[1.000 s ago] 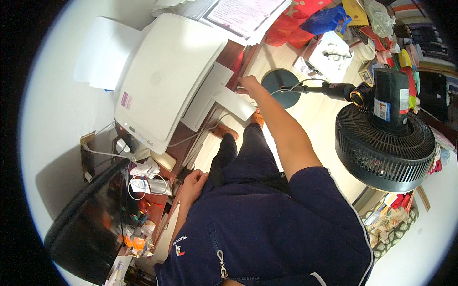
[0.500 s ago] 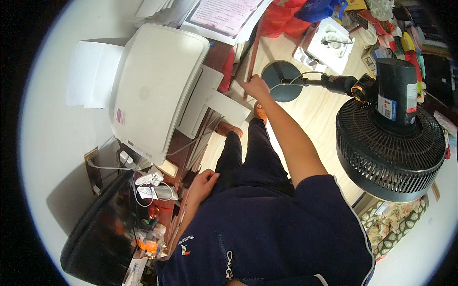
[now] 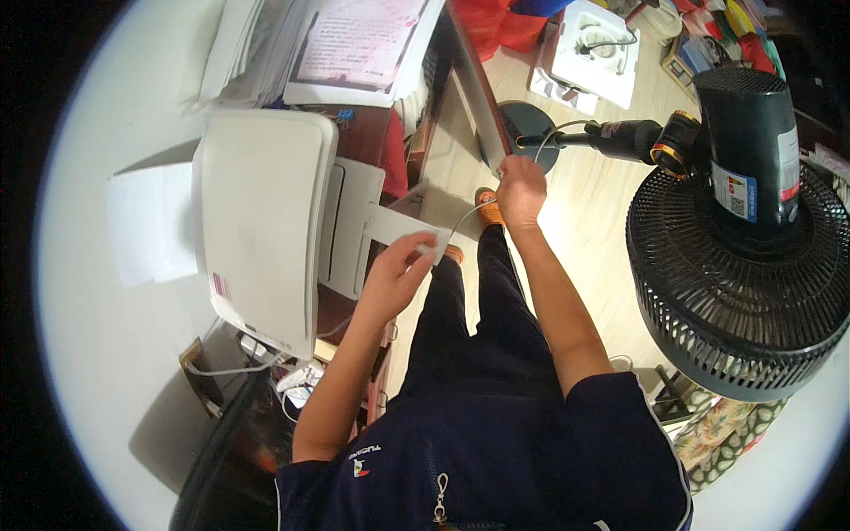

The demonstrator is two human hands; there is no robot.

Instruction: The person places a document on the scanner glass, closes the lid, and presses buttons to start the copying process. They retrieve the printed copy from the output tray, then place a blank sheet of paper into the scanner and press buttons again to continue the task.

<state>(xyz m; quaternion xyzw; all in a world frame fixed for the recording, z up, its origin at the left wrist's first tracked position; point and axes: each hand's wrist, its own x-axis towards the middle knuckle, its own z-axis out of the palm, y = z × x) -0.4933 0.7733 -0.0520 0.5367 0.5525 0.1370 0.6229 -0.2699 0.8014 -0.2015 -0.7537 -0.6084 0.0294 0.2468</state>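
A white printer (image 3: pixel 261 221) stands on a dark red-brown cabinet at my left. Its flat output tray (image 3: pixel 403 221) sticks out toward the middle. At the tray's outer end is my left hand (image 3: pixel 394 274), its bent fingers and thumb closed about the corner. My right hand (image 3: pixel 522 190) is wrapped round the near end of an upright red-brown cabinet door (image 3: pixel 485 97), which stands swung out from the cabinet. A thin grey cable (image 3: pixel 465 212) runs between the tray end and my right hand. The fingertips of my right hand are partly hidden.
A black fan (image 3: pixel 739 274) lies tipped at the right, its pole leading to a round base (image 3: pixel 529 119). White foam packaging (image 3: pixel 589 53) rests on the floor beyond. Stacked papers (image 3: pixel 354 49) sit behind the printer. A dark monitor (image 3: pixel 226 451) stands at lower left.
My left hand has risen from beside my thigh to the tray end. My right hand has moved right with the cabinet door, which is swung further out. The view has shifted.
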